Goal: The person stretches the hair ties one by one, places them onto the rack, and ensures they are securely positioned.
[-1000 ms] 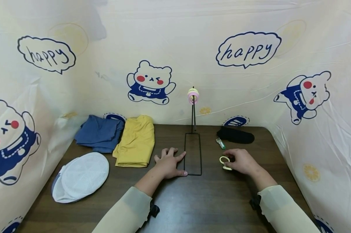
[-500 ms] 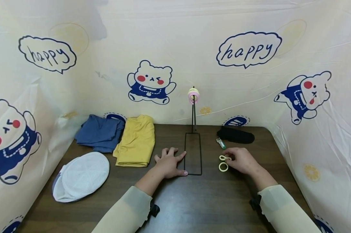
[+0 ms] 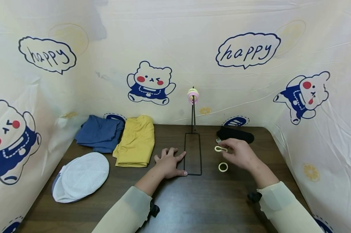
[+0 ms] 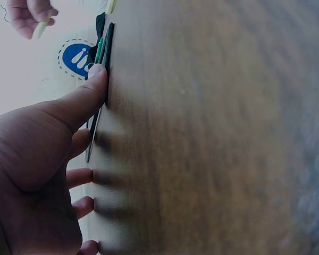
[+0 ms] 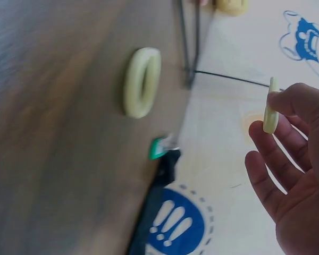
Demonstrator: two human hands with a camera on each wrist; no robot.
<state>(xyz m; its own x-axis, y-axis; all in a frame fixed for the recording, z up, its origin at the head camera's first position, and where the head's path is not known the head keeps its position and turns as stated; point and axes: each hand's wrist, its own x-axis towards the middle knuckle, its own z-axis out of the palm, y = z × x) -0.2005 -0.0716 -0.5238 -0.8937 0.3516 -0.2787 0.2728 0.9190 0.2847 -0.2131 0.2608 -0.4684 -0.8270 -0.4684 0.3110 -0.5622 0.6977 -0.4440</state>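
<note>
In the head view my left hand point(image 3: 166, 164) lies with spread fingers beside the black wire stand point(image 3: 201, 155), its thumb and index finger touching the base frame. My right hand point(image 3: 240, 154) is raised over the table and pinches a pale yellow hair tie point(image 5: 271, 119) between thumb and fingertips. A second pale yellow hair tie point(image 3: 223, 171) lies on the table below that hand. Pink and yellow hair ties point(image 3: 193, 95) hang at the top of the stand.
Folded blue cloth point(image 3: 98, 134), folded yellow cloth point(image 3: 137, 142) and a white cap point(image 3: 83, 176) lie to the left. Behind my right hand are a black cloth item point(image 3: 236, 135) and a small green-and-silver object point(image 5: 160, 147), partly hidden in the head view. Printed sheeting surrounds the table.
My right hand picked one hair tie away from the other and lifted it up and slightly left. The other stays on the table. My left hand has not moved.
</note>
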